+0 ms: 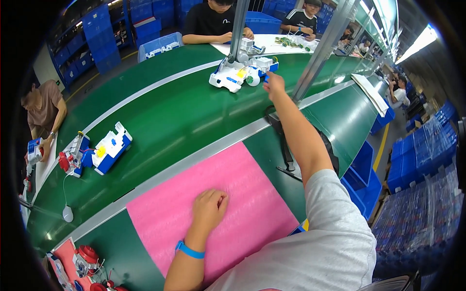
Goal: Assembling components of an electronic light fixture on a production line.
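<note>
- The left hand [210, 207] rests on the pink foam sheet [247, 179], its fingers loosely curled; I see nothing held in it. The sheet looks light and soft, easy to crease.
- The white-and-blue plastic housing [225, 77] is on the green conveyor belt [184, 121], at its far side. It seems stiff, rather light, maybe smooth to the fingers; its attached small parts look more fragile. The solid outer walls appear the safer place to take hold.
- The right hand [274, 86] reaches to the blue edge of this housing, fingers bent; whether it really grips, I cannot tell.
- Containers: the pale blue bin [158, 41] beyond the belt holds white parts [164, 49]. Farther right, the blue crate [263, 22] hides its contents behind a co-worker. The contents of the blue tote [359, 167] near the right sleeve are also not clear.
</note>
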